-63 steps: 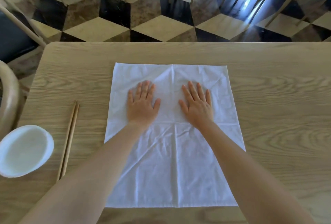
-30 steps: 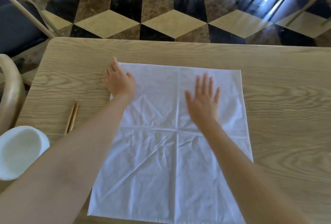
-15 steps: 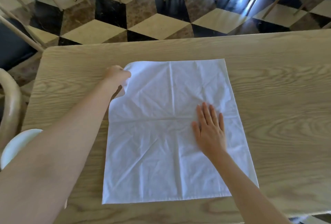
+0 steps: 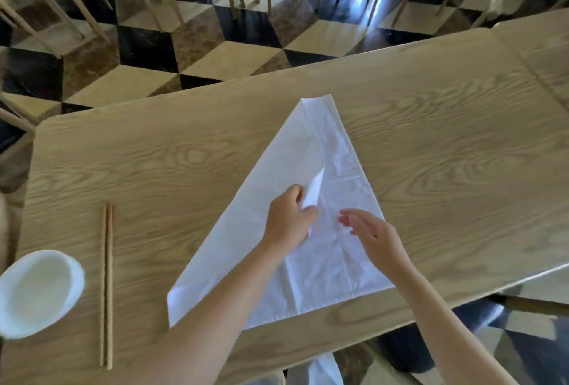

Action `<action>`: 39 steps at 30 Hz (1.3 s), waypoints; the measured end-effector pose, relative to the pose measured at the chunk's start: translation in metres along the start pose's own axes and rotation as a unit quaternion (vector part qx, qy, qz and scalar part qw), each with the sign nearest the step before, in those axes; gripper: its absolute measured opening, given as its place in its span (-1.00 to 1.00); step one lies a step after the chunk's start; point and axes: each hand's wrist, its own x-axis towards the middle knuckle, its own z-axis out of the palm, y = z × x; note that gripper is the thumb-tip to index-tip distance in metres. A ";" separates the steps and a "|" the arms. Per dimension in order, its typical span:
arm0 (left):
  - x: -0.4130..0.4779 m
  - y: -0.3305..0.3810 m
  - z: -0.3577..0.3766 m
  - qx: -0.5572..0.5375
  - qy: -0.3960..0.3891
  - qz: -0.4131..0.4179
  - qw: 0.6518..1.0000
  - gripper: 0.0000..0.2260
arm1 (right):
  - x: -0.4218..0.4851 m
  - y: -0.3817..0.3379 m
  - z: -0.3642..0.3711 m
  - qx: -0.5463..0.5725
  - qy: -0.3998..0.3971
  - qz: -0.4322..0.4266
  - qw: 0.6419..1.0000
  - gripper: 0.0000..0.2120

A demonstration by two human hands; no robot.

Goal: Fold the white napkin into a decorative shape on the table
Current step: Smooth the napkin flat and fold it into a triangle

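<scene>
The white napkin (image 4: 335, 150) lies on the wooden table (image 4: 154, 163), its far-left corner folded diagonally over so it reads as a triangle pointing away from me. My left hand (image 4: 288, 218) pinches that folded-over corner above the cloth's middle. Just to its right, my right hand (image 4: 369, 235) hovers over or lightly touches the napkin with fingers straight and spread.
A pair of wooden chopsticks (image 4: 106, 286) lies left of the napkin, and a white bowl (image 4: 37, 292) sits at the near-left edge. Chair legs stand on the checkered floor beyond the table's far edge. Another table edge (image 4: 542, 43) shows at the far right.
My left hand lifted the napkin's far-left corner and carried it across toward the middle, making a diagonal fold. My right hand lifted off its flat press. The view has tilted.
</scene>
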 end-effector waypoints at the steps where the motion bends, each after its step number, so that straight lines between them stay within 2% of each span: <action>1: -0.007 0.002 0.016 -0.003 -0.011 0.019 1.000 -0.78 | -0.003 -0.003 -0.003 0.072 -0.022 0.036 0.997 -0.76; 3: -0.023 0.007 0.047 0.020 -0.021 0.071 0.997 -0.69 | -0.013 -0.004 -0.015 0.177 -0.048 0.100 0.978 -0.73; 5: -0.034 0.008 0.072 0.030 -0.043 0.094 0.994 -0.78 | -0.022 0.001 -0.027 0.201 -0.062 0.137 0.968 -0.70; 7: -0.043 0.006 0.091 0.023 -0.066 0.085 0.994 -0.90 | -0.028 0.011 -0.036 0.183 -0.067 0.162 0.967 -0.69; 10: -0.050 0.001 0.109 0.018 -0.103 0.084 0.991 -0.80 | -0.034 0.024 -0.046 0.134 -0.032 0.191 0.972 -0.77; 13: -0.053 -0.005 0.117 0.036 -0.137 0.095 0.985 -0.81 | -0.039 0.037 -0.052 0.072 0.007 0.187 0.980 -0.87; 17: -0.054 -0.019 0.120 0.090 -0.128 0.140 0.978 -0.77 | -0.037 0.045 -0.053 -0.002 0.010 0.182 0.983 -0.90; 20: -0.054 -0.023 0.116 0.161 -0.102 0.213 0.958 -0.75 | -0.032 0.044 -0.054 -0.016 0.017 0.197 0.980 -0.85; 22: -0.053 -0.022 0.113 0.230 -0.079 0.264 0.933 -0.76 | -0.032 0.044 -0.058 -0.004 0.018 0.217 0.976 -0.83; 26: -0.059 -0.015 0.113 0.294 -0.086 0.327 0.894 -0.83 | -0.045 0.049 -0.067 0.039 0.011 0.262 0.964 -0.85; 29: -0.066 -0.015 0.118 0.295 -0.093 0.355 0.882 -0.92 | -0.057 0.056 -0.067 0.016 0.013 0.258 0.966 -0.87; 33: -0.070 -0.016 0.125 0.324 -0.088 0.367 0.867 -0.82 | -0.063 0.063 -0.063 -0.003 0.046 0.225 0.973 -0.87; 39: -0.072 -0.019 0.124 0.318 -0.074 0.378 0.866 -0.83 | -0.065 0.063 -0.057 -0.062 0.078 0.197 0.975 -0.89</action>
